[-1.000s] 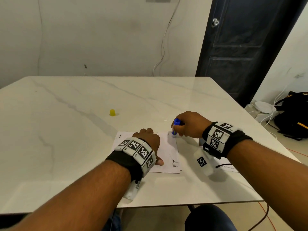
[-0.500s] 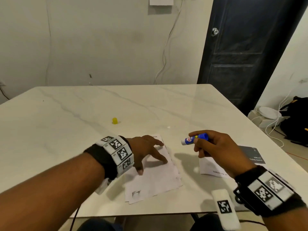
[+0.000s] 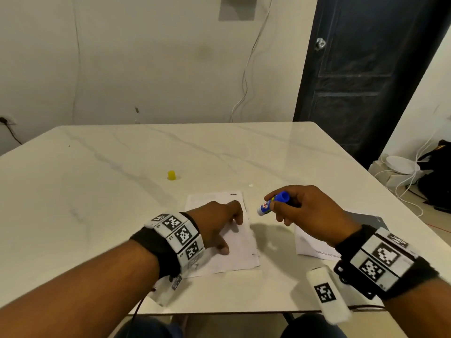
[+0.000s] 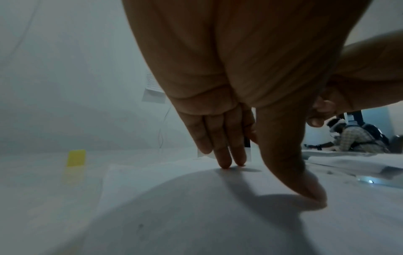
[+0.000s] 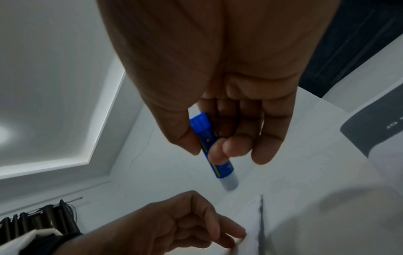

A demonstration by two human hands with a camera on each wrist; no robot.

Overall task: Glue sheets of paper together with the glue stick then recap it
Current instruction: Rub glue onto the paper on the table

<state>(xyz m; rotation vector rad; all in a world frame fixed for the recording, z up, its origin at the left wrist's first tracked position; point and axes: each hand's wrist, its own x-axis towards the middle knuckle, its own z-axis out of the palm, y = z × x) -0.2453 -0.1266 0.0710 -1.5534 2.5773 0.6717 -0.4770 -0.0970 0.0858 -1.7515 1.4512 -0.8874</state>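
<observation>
1. Nearest the table (image 3: pixel 73 215) edge: left hand (image 3: pixel 214 225) lies on the paper sheets (image 3: pixel 234 252), fingertips (image 4: pixel 224 163) and thumb pressing them flat, fingers fairly straight, nothing gripped. Risk, as I judge it: if that pressure eases, the sheets could slide out of line w/ each other before the glue takes.
2. Just right of the sheets, held above the table: right hand (image 3: pixel 305 213) pinches the glue stick (image 3: pixel 273 203) btwn thumb and curled fingers, uncapped pale tip (image 5: pixel 229 183) pointing down-left toward the sheets. Risk: the bare tip could smear the table or the hand, or dry out, the longer it stays open.
3. Right of the sheets, partly under the right forearm: another printed paper (image 3: pixel 314 245) w/ a dark card (image 3: pixel 366 220) beside it. Could catch stray glue if the stick swings that way.
4. Beyond the sheets, well apart to the far left: yellow cap (image 3: pixel 171 175), standing alone. Nothing blocks the reach, but it's small and light, so a careless grab may knock it rolling.
5. Farthest: wall w/ hanging cables (image 3: pixel 246 69), dark door (image 3: pixel 366 69), bag and cords on the floor (image 3: pixel 436 176). None in the way.
</observation>
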